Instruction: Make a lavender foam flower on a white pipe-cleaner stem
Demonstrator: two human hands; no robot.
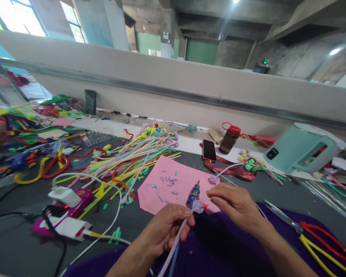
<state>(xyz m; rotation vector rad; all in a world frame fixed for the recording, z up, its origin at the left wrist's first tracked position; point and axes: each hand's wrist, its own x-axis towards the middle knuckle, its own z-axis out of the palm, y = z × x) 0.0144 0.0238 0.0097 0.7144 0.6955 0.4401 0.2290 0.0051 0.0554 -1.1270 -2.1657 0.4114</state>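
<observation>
Above the pink sheet (173, 188), our left hand (164, 227) pinches a lilac pipe cleaner (175, 242); our right hand (236, 204) hovers beside, fingers loosely curled, holding nothing we can make out.

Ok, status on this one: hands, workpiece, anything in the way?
Left hand pinching lilac pipe cleaner. Right hand at its curled tip. Glue gun just behind; scissors lying to the right.
</observation>
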